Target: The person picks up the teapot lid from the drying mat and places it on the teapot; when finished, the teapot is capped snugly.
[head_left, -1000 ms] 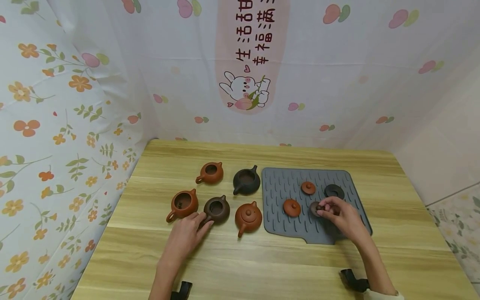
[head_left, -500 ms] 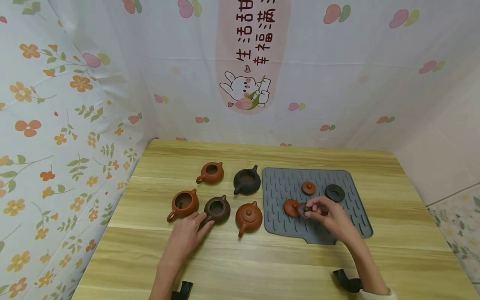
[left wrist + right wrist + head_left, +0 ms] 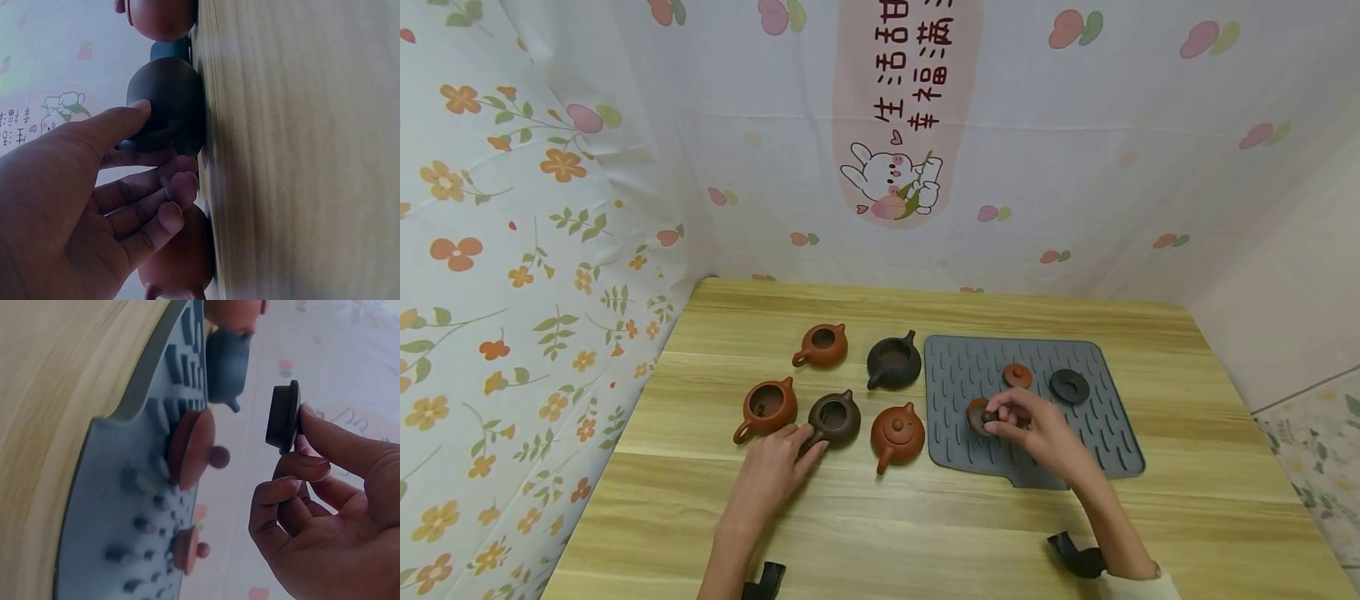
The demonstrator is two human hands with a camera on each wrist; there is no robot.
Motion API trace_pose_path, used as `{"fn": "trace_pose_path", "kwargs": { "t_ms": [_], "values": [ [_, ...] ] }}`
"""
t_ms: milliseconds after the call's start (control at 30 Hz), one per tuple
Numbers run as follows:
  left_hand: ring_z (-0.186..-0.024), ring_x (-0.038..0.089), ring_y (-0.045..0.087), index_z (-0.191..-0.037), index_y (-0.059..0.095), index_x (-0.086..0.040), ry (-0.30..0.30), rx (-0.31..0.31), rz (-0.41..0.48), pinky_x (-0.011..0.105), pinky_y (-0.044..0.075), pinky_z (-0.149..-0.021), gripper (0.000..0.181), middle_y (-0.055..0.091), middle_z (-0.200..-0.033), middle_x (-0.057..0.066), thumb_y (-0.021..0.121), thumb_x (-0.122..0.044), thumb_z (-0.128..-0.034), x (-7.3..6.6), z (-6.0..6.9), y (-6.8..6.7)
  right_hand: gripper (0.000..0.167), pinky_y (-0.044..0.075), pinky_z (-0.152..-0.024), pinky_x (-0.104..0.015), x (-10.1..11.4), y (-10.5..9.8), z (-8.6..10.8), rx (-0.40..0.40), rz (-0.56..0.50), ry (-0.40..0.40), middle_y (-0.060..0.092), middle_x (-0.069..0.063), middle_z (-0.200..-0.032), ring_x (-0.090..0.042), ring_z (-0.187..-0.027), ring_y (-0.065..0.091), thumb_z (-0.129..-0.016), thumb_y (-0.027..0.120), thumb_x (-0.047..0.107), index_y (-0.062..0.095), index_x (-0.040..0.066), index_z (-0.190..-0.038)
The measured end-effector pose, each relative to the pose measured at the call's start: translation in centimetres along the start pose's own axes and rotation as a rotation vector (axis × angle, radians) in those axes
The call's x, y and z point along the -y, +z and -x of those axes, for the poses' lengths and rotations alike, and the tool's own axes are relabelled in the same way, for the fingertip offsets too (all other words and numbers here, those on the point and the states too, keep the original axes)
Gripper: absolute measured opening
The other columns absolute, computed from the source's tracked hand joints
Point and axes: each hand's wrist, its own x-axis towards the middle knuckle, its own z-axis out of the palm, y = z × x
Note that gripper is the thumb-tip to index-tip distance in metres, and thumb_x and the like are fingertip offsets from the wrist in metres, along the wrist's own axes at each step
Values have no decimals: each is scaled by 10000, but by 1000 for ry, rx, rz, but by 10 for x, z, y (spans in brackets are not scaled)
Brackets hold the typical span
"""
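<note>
A small dark brown lid (image 3: pixel 285 419) is pinched by its knob between thumb and fingers of my right hand (image 3: pixel 1033 429), lifted clear of the grey mat (image 3: pixel 100 487). In the head view it overlaps the larger orange-brown lid (image 3: pixel 192 449) lying on the mat. My left hand (image 3: pixel 773 467) holds the handle side of the dark brown lidless teapot (image 3: pixel 835 419), which stands on the table; in the left wrist view the thumb lies on the teapot (image 3: pixel 165 100) and the other fingers curl below its handle.
Two lidless orange-brown teapots (image 3: pixel 821 346) (image 3: pixel 770 408) and a black lidless one (image 3: pixel 893 363) stand around the dark brown teapot. A lidded orange-brown teapot (image 3: pixel 897 435) is to its right. The mat also bears a small orange-brown lid (image 3: pixel 1017 375) and a black lid (image 3: pixel 1069 386).
My right hand has moved left across the mat with the dark brown lid, from beside the larger orange-brown lid to over it. My left hand and the teapots have stayed in place.
</note>
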Motion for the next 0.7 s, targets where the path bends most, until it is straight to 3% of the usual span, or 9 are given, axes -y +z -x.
{"fn": "trace_pose_path", "kwargs": {
  "t_ms": [367, 567, 700],
  "values": [
    [-592, 91, 493, -889, 654, -206, -18, 18, 9, 294, 433, -568, 243, 558, -754, -73, 836, -332, -990, 0, 1, -1, 183, 472, -677, -269, 17, 14, -9, 39, -22, -19, 589, -10, -950, -63, -754, 531, -971, 824, 60, 709, 62, -1113],
    [-592, 94, 502, -891, 653, -206, -19, 19, 3, 300, 443, -568, 246, 558, -755, -74, 830, -342, -995, 1, 1, 2, 170, 457, -676, -269, 27, 23, -18, 98, -60, -33, 559, -19, -954, -82, -784, 506, -982, 816, 64, 701, 67, -1106],
    [-596, 92, 508, -889, 646, -206, -20, 23, -2, 303, 452, -570, 253, 557, -756, -75, 826, -345, -998, 2, 1, 3, 167, 443, -668, -263, 33, 28, -22, 110, -51, -73, 564, -16, -946, -83, -783, 499, -972, 827, 59, 710, 75, -1089]
  ]
}}
